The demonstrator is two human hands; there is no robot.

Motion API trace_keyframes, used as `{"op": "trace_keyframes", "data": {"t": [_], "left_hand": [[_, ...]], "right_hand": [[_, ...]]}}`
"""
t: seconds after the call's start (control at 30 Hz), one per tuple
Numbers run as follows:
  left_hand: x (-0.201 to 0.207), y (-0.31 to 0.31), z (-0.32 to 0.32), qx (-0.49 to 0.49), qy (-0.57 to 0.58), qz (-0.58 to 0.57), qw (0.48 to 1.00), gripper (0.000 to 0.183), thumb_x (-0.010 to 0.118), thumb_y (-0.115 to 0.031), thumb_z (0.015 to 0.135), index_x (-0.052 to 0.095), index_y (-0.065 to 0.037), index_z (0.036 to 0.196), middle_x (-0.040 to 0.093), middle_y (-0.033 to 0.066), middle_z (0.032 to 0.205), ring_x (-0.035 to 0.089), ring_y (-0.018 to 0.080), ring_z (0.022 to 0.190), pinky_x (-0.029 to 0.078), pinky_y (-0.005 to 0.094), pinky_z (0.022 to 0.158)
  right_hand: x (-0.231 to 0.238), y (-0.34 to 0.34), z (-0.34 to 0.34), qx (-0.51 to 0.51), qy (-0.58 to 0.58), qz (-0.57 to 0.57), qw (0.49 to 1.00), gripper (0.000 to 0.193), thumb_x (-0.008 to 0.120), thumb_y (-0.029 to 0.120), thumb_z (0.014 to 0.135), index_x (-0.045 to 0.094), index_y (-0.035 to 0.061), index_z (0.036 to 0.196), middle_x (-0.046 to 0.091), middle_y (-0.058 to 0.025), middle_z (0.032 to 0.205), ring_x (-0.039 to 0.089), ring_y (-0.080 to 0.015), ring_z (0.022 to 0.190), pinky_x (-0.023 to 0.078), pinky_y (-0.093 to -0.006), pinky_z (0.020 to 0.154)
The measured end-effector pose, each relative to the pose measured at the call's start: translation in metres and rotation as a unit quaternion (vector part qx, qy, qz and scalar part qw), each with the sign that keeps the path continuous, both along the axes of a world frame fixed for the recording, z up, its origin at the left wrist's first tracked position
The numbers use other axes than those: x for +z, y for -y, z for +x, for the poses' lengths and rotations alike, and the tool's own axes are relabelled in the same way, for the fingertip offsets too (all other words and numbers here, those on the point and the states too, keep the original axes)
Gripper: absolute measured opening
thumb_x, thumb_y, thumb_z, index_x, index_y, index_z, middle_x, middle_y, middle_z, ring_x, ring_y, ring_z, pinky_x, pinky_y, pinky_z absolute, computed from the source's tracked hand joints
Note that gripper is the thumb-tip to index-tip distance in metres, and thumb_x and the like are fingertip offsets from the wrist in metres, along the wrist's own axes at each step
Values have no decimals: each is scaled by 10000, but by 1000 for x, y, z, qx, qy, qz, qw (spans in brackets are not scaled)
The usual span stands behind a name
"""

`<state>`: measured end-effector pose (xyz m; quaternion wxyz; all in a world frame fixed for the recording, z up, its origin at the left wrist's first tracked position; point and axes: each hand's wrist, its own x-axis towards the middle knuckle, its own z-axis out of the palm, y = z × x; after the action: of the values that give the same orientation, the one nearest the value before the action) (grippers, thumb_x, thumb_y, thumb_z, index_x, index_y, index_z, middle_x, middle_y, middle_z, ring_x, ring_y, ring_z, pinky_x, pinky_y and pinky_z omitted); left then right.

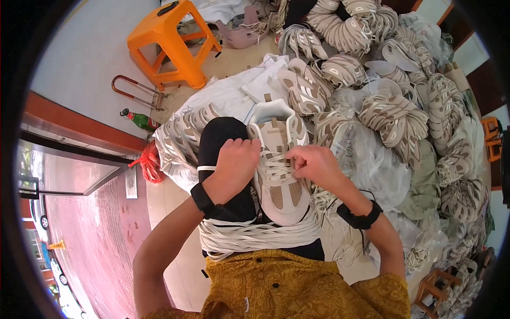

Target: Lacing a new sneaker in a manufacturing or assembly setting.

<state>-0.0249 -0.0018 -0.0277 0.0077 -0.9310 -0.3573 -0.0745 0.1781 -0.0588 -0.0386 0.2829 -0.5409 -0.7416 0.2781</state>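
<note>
A beige and white sneaker [280,196] rests on my lap, its toe toward me and its white collar facing away. Cream shoelace [275,166] crosses over its tongue in several rows. My left hand [237,164] is closed at the sneaker's left edge, and a bit of lace shows beside it. At the right row of eyelets, my right hand [312,164] pinches the lace between thumb and fingers. The fingertips of the left hand are partly hidden. Across my black-clothed thighs lies a thick bundle of loose cream laces [260,236].
Piles of similar sneakers [396,119] and clear plastic bags [380,167] fill the right side. An orange stool [167,40] stands at the far left, near a green bottle [141,121] and a red plastic bag [150,162]. More sneakers lie on white sacking [223,95].
</note>
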Motion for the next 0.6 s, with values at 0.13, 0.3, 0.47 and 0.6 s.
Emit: {"op": "trace_keyframes", "data": {"t": [0.13,0.3,0.47,0.6], "left_hand": [[1,4,-2,-23,-68,23,997,100,562,-78,667,481,-64,723,520,61,620,533,221,636,388,337,592],[2,-1,-8,-29,22,0,999,52,532,-58,655,510,-78,697,507,54,606,515,226,609,379,339,574],[28,-13,-25,-16,-14,32,999,52,528,-70,658,537,-88,706,520,79,625,527,243,644,394,363,594],[32,-32,-73,3,48,85,995,65,518,-58,646,554,-73,698,529,111,631,528,282,657,415,387,606]], "right_hand": [[10,-8,1,20,-57,-90,994,284,626,-8,542,587,75,812,518,-23,569,521,-177,553,415,-291,566],[14,-17,-2,107,49,267,956,249,575,-29,562,588,94,779,520,-9,558,519,-172,547,394,-300,582],[17,-26,4,155,-43,151,975,222,553,-22,569,582,99,752,497,8,532,496,-195,525,375,-310,582],[13,-34,7,154,-31,120,980,228,568,-14,566,586,94,766,500,18,543,502,-176,540,384,-293,589]]}}
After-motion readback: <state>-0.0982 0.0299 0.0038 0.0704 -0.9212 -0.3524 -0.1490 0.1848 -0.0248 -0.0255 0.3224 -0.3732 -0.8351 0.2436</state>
